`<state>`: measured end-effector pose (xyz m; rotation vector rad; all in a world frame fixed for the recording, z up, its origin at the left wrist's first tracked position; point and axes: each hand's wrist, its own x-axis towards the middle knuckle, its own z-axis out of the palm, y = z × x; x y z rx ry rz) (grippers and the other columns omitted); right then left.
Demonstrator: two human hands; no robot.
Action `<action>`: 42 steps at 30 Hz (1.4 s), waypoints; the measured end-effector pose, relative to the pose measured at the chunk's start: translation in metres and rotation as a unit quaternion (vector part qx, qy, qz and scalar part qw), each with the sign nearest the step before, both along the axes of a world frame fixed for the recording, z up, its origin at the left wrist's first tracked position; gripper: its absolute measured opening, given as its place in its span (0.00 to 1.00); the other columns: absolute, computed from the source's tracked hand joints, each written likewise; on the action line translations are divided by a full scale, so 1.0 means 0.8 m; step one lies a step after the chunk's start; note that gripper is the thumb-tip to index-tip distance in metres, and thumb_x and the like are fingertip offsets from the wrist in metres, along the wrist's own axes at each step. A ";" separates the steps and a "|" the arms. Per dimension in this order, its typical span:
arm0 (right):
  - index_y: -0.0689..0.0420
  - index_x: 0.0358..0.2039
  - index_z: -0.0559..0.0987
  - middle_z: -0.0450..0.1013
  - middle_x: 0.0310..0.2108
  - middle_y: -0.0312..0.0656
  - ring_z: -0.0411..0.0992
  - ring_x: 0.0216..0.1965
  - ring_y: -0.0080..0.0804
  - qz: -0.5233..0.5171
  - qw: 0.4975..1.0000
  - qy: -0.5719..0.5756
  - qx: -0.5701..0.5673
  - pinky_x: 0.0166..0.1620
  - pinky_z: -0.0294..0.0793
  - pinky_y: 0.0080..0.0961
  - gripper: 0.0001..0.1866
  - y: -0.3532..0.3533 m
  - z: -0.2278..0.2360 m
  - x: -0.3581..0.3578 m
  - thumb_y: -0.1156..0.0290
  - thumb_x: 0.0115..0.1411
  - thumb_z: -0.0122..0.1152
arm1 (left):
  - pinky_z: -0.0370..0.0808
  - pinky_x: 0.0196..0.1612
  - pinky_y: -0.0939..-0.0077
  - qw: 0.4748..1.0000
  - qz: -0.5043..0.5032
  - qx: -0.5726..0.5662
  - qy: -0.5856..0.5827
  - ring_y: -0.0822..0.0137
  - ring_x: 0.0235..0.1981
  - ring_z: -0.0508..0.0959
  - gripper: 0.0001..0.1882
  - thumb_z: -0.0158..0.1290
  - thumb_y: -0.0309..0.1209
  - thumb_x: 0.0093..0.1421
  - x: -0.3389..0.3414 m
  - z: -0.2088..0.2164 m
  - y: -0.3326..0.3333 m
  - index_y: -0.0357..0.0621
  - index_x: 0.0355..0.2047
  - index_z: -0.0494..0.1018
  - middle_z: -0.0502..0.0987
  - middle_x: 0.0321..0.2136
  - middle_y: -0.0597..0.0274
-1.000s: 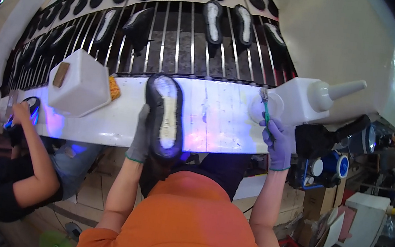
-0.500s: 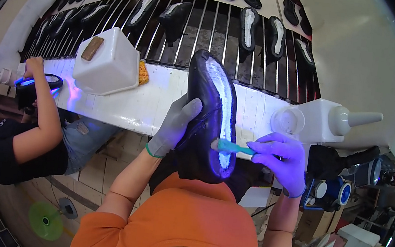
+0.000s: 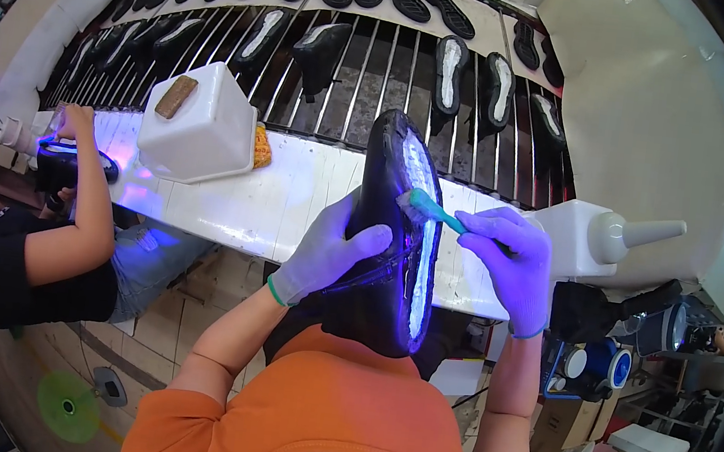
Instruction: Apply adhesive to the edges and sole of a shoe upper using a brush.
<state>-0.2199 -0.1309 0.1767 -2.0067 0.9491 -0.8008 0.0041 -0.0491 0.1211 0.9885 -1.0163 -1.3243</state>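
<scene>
Two gloved hands work one black shoe (image 3: 381, 255) held upright above the white desk (image 3: 274, 202), the left hand (image 3: 327, 253) wrapped around its side, the right hand (image 3: 507, 257) pinching one green brush (image 3: 432, 209) against its sole, beside two white jugs

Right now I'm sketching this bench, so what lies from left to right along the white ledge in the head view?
Co-worker's hand → white square container → left hand → black shoe → right hand with green brush → white nozzle bottle.
</scene>
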 end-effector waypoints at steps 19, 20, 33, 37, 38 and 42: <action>0.61 0.39 0.84 0.74 0.25 0.36 0.68 0.28 0.17 -0.028 0.999 -0.022 -0.011 0.33 0.65 0.16 0.12 -0.072 0.002 0.025 0.77 0.52 0.66 | 0.72 0.51 0.71 0.991 -0.017 0.016 -0.133 0.67 0.44 0.79 0.38 0.62 0.44 0.52 0.008 -0.024 -0.002 0.36 0.59 0.64 0.79 0.43 0.56; 0.61 0.39 0.84 0.75 0.25 0.37 0.69 0.28 0.17 0.005 1.000 -0.029 0.007 0.33 0.65 0.16 0.13 -0.074 0.004 0.022 0.77 0.51 0.67 | 0.72 0.51 0.72 0.993 -0.028 0.009 -0.115 0.69 0.44 0.78 0.37 0.61 0.44 0.53 0.011 -0.023 -0.005 0.35 0.58 0.65 0.79 0.42 0.57; 0.57 0.38 0.85 0.77 0.25 0.40 0.73 0.25 0.23 0.211 0.975 0.073 -0.008 0.29 0.69 0.19 0.15 -0.065 0.024 -0.009 0.76 0.47 0.71 | 0.70 0.37 0.80 0.997 -0.057 0.047 0.017 0.76 0.29 0.71 0.25 0.56 0.46 0.58 0.011 -0.015 -0.002 0.37 0.45 0.70 0.73 0.28 0.67; 0.55 0.38 0.85 0.76 0.23 0.36 0.69 0.23 0.21 0.211 0.973 0.086 0.030 0.26 0.65 0.22 0.13 -0.053 0.020 -0.010 0.74 0.50 0.70 | 0.69 0.36 0.81 0.999 -0.004 0.047 0.022 0.77 0.29 0.71 0.24 0.55 0.48 0.59 0.011 -0.029 -0.004 0.37 0.43 0.71 0.73 0.28 0.67; 0.55 0.38 0.85 0.76 0.24 0.36 0.70 0.23 0.21 0.221 0.972 0.079 0.021 0.26 0.65 0.22 0.13 -0.052 0.016 -0.011 0.74 0.49 0.70 | 0.69 0.36 0.81 0.998 -0.004 0.051 0.024 0.77 0.29 0.71 0.24 0.55 0.48 0.59 0.011 -0.030 -0.005 0.37 0.43 0.71 0.73 0.28 0.67; 0.54 0.38 0.85 0.77 0.26 0.37 0.72 0.24 0.24 0.243 0.965 0.080 0.064 0.27 0.67 0.23 0.12 -0.035 0.006 -0.018 0.73 0.50 0.70 | 0.70 0.34 0.81 0.997 0.000 0.053 0.063 0.77 0.28 0.71 0.22 0.55 0.48 0.59 0.014 -0.033 -0.006 0.38 0.38 0.71 0.73 0.28 0.67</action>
